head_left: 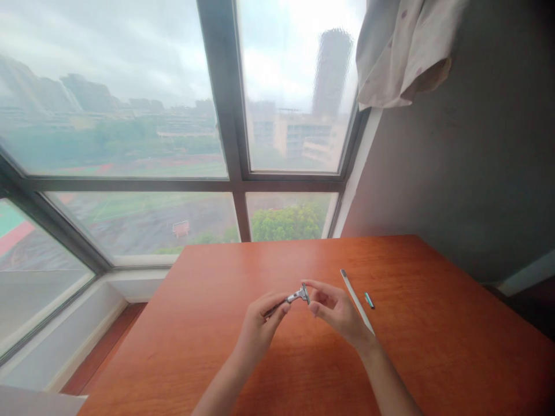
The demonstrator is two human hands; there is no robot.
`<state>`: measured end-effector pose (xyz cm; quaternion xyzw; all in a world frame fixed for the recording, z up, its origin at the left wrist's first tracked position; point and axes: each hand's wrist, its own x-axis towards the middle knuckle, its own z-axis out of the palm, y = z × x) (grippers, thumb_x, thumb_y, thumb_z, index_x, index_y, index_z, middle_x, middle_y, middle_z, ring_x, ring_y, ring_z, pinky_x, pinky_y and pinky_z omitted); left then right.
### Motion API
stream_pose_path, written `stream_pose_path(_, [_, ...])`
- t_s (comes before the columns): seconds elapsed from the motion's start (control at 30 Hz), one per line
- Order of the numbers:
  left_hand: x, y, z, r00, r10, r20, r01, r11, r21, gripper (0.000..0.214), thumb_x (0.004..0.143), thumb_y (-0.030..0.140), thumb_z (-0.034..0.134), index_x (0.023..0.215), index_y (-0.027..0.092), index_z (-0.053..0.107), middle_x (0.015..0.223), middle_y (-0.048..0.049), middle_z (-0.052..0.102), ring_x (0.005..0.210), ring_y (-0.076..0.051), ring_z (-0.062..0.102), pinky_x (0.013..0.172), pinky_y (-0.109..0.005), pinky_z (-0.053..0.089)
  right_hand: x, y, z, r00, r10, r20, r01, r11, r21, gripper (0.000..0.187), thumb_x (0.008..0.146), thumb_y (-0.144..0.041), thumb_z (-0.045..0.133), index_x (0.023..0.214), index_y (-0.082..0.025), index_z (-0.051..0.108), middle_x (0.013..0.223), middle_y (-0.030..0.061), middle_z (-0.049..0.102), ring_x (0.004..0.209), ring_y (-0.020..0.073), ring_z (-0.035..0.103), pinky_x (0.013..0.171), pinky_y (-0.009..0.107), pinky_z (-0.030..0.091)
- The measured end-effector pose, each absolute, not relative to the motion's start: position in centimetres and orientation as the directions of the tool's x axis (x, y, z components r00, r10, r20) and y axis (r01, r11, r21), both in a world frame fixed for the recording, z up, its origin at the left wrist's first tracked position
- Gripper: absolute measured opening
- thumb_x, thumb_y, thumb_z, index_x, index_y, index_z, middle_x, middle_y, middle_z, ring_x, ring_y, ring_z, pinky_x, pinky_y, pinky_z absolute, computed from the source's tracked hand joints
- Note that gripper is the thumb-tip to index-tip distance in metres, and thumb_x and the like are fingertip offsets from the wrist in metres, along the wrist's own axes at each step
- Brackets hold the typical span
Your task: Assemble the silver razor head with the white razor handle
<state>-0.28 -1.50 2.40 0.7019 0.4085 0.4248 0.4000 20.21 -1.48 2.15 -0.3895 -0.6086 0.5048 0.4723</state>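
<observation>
Left hand (259,322) has the razor (295,297) by its handle, thumb and fingers closed on it. Right hand (340,315) pinches the razor head end to end, thumb below, index on top. Razor is up over the worktop (208,329), head toward the right hand. On the worktop, beyond the right wrist: slim white stick (356,300), dark far tip; small teal-and-dark piece (369,300) just right of it, apart.
</observation>
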Motion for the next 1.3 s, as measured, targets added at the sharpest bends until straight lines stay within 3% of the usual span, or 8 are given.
stream_pose_path(0.83, [-0.2,-1.4,2.0,0.276,0.932,0.235,0.194,-0.293,0.936,0.027,0.087,0.036,0.057,0.101,0.017,0.071,0.079,-0.0054,0.064,0.07,-0.017,0.053,0.061,-0.023,0.04,19.7,-1.7,2.6,-0.198,0.956,0.216,0.014,0.223,-0.975,0.036,0.079,-0.028,0.065,0.113,-0.016,0.06,0.07,-0.0031,0.049,0.063,0.0112,0.045,0.059,0.023,0.039])
stream_pose_path(1.07, [-0.1,-1.5,2.0,0.284,0.934,0.217,0.218,-0.283,0.934,0.027,0.087,0.036,0.057,0.097,0.017,0.072,0.073,-0.0032,0.063,0.066,-0.015,0.052,0.059,-0.023,0.04,19.4,-1.6,2.1,-0.163,0.96,0.226,0.027,0.233,-0.972,0.034,0.079,-0.026,0.062,0.111,-0.016,0.059,0.068,-0.0034,0.049,0.061,0.0111,0.045,0.059,0.024,0.04])
stream_pose_path(1.3, [0.2,-1.3,0.9,0.271,0.949,0.162,0.174,-0.214,0.961,0.027,0.084,0.033,0.061,0.105,0.019,0.069,0.09,-0.0066,0.072,0.086,-0.022,0.064,0.08,-0.031,0.047,19.0,-1.3,1.5,-0.127,0.971,0.203,0.023,0.208,-0.978,0.04,0.082,-0.036,0.062,0.115,-0.014,0.058,0.066,-0.0038,0.046,0.06,0.011,0.043,0.057,0.023,0.038])
